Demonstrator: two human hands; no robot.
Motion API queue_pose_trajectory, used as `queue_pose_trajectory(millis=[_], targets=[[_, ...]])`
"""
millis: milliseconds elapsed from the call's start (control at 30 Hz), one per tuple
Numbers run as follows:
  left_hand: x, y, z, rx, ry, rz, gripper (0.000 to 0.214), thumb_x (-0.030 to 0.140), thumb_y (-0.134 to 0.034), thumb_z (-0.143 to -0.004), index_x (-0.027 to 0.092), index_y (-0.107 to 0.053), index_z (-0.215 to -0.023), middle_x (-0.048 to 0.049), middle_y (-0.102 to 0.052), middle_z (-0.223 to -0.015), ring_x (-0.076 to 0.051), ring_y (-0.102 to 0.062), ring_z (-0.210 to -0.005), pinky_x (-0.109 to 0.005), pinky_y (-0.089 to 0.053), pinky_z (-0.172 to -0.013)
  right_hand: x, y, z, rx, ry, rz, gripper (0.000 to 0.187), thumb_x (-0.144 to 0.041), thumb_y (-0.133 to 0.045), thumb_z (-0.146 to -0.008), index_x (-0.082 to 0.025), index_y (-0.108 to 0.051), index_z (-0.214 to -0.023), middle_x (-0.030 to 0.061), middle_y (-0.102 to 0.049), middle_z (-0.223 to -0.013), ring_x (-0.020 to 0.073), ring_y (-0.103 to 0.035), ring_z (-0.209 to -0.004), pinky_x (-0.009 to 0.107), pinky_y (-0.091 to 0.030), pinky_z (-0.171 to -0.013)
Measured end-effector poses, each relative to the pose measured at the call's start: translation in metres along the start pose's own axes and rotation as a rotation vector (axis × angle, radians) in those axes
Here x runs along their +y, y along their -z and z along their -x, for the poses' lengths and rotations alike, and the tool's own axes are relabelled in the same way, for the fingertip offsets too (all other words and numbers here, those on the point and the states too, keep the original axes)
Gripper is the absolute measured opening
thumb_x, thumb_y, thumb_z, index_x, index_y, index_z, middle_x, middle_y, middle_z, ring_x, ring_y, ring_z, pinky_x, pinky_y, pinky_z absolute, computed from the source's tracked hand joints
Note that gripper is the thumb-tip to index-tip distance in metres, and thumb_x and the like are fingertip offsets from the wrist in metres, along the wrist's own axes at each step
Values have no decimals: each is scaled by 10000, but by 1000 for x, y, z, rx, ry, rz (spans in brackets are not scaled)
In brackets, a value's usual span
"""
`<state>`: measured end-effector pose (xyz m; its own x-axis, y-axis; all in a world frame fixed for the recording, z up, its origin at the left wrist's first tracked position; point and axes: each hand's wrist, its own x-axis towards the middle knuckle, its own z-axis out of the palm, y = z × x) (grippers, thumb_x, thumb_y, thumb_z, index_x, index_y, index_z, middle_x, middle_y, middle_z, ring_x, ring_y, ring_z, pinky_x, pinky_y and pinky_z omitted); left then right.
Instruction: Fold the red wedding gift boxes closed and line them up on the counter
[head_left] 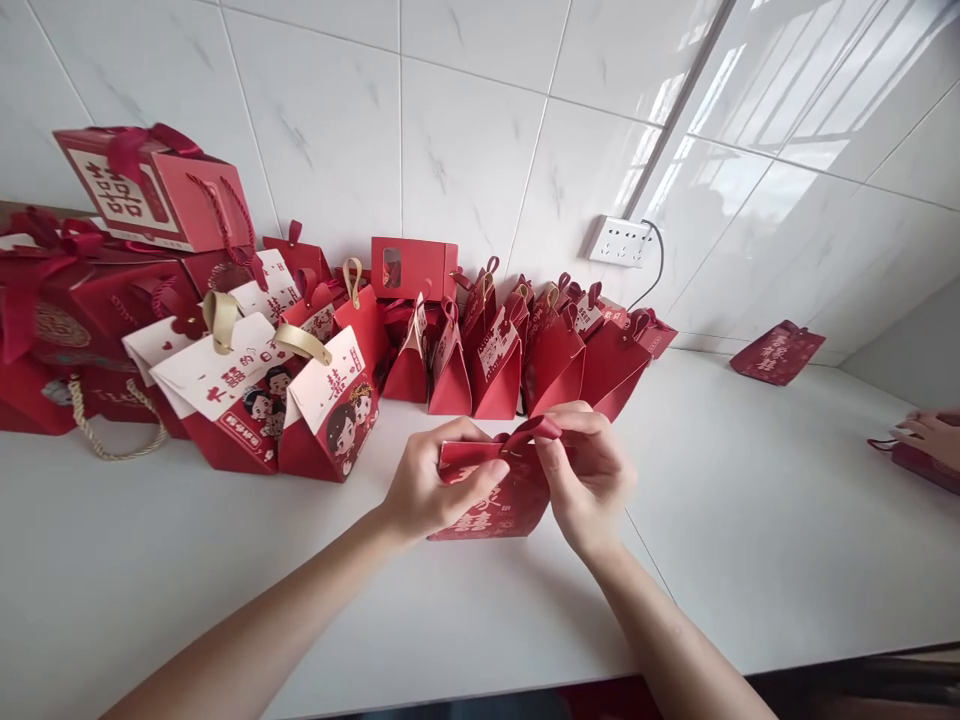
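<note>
A red gift box (pixel 495 505) with pale lettering stands on the white counter in front of me. My left hand (pixel 442 480) grips its upper left part, with the thumb across the front and the fingers behind the top edge. At the box's top, a dark red ribbon loop (pixel 532 430) is pinched between the thumb and fingers of my right hand (pixel 592 475). The fingers behind the box are partly hidden.
Several red gift boxes (pixel 495 370) line the tiled wall, and larger ones (pixel 97 330) are stacked at left. A socket strip (pixel 619 242) with a cable hangs on the wall. One box (pixel 778 352) stands at right, near another person's hand (pixel 934 432) on a red item (pixel 926 465).
</note>
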<state>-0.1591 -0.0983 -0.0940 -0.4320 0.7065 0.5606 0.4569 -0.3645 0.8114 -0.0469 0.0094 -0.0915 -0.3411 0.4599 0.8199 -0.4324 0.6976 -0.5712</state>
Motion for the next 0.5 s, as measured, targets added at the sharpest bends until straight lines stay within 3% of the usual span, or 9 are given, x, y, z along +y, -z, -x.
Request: queue_pose_trajectory(millis=[167,333,500], targets=[[1,-5,-1,-3,63,-16,166,323,-625,-804,179,-706,-786,-21,-720,-721,-166,-673,-676,-241,-548,-629,2,1,2,32,-57,61,55,-224,-563,-899,-232,-594,-854,-2,-634,-758,131,-610,-677,268,-513,-577],[-2,-5,-2,-20,26,-11,167,297,-602,-848,186,-721,-809,-12,-721,-744,-168,-692,-749,-238,-561,-686,7,3,2,-128,64,72,74,-204,-549,-861,-229,-583,-922,7,-631,-785,144,-583,-693,302,-502,-621],[-5,-7,2,152,-140,-102,153,199,-662,-801,187,-657,-953,-7,-720,-898,-131,-687,-819,-192,-555,-738,8,3,1,-158,56,131,74,-160,-551,-853,-223,-584,-868,-5,-630,-743,131,-572,-646,275,-472,-569]])
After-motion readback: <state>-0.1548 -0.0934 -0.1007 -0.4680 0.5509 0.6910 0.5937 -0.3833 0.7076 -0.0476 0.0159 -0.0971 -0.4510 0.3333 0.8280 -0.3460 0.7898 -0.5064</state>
